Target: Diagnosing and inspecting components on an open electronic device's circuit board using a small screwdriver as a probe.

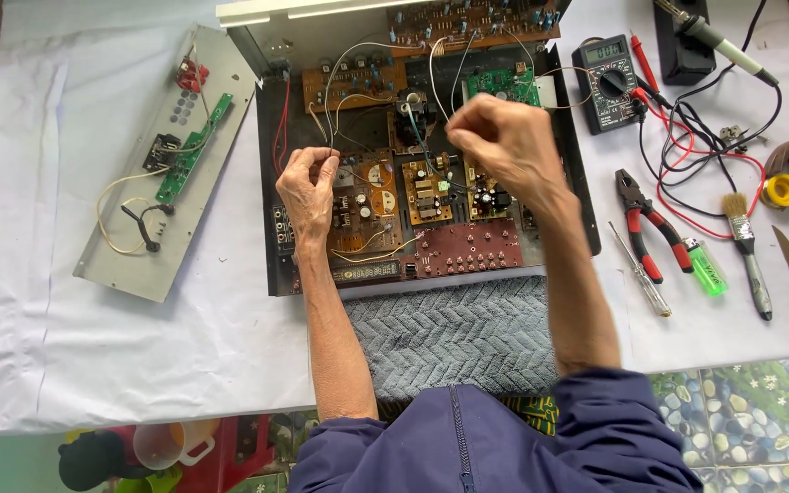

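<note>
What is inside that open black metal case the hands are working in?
Inside the black case: brown circuit boards, a green board, a reddish button board and loose wires. The left hand and right hand cover parts beneath them.

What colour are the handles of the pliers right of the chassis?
Red and black, on the pliers; head view shows it best.

multimeter [606,80] | pliers [650,224] | brush [747,253] | green lighter [707,267] | soldering iron [721,43]

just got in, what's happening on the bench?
A person has an opened electronics chassis on a white sheet. The left hand and the right hand each pinch thin wires above the circuit boards. A multimeter, pliers and a brush lie to the right, untouched.
</note>
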